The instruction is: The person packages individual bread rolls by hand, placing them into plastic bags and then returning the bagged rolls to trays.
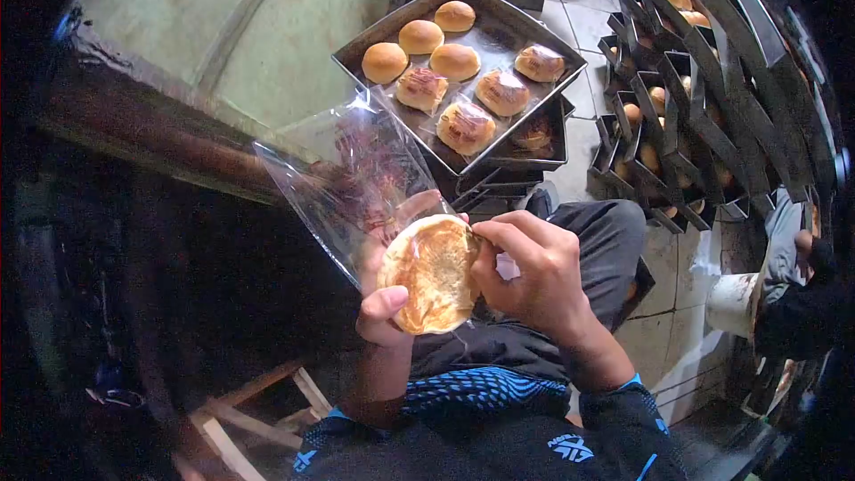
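A round bun (434, 281) shows its flat browned underside, held up in front of my lap. My left hand (385, 307) grips it from the left, thumb on its edge, with most fingers behind it. A clear plastic bag (356, 174) with reddish print spreads up and left from behind the bun. At the bun's right edge, my right hand (534, 267) has thumb and index finger pinched together; what they pinch is too small to tell. Ahead, a metal tray (343, 55) holds several bare buns (386, 62) and several buns in printed bags (466, 127).
Stacked dark trays of buns (659, 116) stand at the right. Under the front tray is another tray (563, 138). A white bucket (732, 305) is beside another person's leg (784, 232) at far right. A wooden frame (254, 423) lies lower left.
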The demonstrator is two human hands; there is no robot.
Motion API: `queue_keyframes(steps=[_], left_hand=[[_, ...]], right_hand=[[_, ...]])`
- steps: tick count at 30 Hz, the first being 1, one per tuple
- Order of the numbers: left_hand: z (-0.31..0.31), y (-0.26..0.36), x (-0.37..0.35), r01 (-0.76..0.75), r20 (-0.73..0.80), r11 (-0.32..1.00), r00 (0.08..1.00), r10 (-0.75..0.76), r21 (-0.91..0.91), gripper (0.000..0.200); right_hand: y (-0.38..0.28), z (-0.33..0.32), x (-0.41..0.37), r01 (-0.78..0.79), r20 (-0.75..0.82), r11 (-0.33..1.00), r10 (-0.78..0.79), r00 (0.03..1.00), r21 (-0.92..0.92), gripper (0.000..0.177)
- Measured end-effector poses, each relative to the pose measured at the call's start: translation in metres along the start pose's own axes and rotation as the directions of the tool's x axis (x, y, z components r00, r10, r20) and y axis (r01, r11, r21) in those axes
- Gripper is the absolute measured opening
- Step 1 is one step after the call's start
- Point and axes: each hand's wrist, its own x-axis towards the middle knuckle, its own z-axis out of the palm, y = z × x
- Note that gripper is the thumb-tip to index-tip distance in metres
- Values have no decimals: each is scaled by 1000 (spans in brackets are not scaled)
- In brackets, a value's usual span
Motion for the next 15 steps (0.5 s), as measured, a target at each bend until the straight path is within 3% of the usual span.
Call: queue_keyframes(steps=[4,7,9,11,14,15], left_hand=[[-5,3,-2,-5,40,1000,999,4,25,107],[-10,-1,-3,-46,13,999,999,46,-14,105],[-17,-2,-3,-68,10,989,997,70,-134,99],[-23,-4,-2,-115,-56,970,993,105,-213,95],[-34,-11,3,-201,-166,941,973,160,-271,86],[-33,-11,3,-188,-177,947,973,145,-259,85]], right_hand=[[-4,-1,1,-103,19,981,101,995,163,15],[3,-5,4,-88,-46,990,93,995,106,16],[10,-5,1,-166,-133,984,173,976,60,17],[35,2,-11,-148,-46,983,144,988,-106,23],[7,0,-11,52,-60,998,-49,997,42,34],[1,2,-15,150,37,981,-155,987,120,48]])
